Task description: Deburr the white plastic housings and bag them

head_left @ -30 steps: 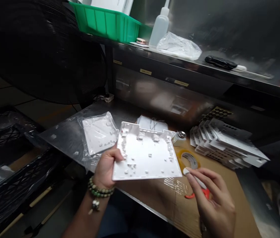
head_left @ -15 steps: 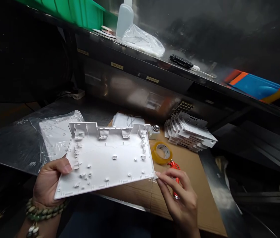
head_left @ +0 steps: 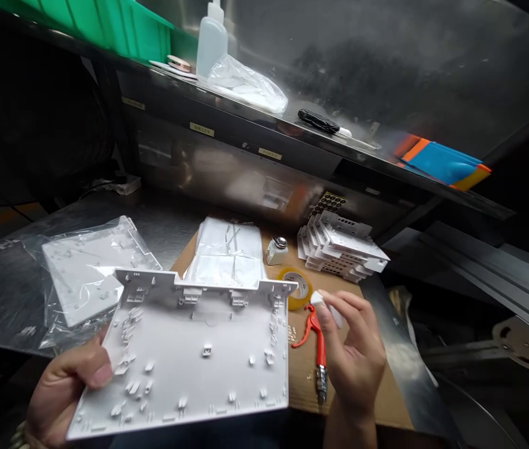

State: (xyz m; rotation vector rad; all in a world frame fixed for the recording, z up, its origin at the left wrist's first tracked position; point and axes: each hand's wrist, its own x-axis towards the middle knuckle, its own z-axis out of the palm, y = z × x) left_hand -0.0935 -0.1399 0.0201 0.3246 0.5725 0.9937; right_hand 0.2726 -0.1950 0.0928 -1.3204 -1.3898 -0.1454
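My left hand [head_left: 70,383] grips the lower left edge of a white plastic housing panel [head_left: 175,349], its thumb on the inner face. That face, turned toward me, carries clips, posts and small ribs. To the right of the panel and apart from it, my right hand [head_left: 351,346] pinches a small white wipe-like piece [head_left: 317,299]. What it is made of is hard to tell. Below and beside those fingers lies a red air blow gun [head_left: 320,346] with a metal end. A roll of yellow tape [head_left: 287,302] sits partly behind the panel's right corner.
Cardboard [head_left: 386,399] covers part of the metal bench. On it are stacked white panels [head_left: 349,246], a small bottle with a metal top [head_left: 277,251] and a pile of clear bags [head_left: 227,249]. A bagged panel [head_left: 87,268] lies left. Overhead runs a shelf holding a squeeze bottle [head_left: 212,43].
The panel has come lower and nearer, with its face tilted. My right hand has left the panel's lower right corner and risen, the white piece still pinched. The view has shifted too.
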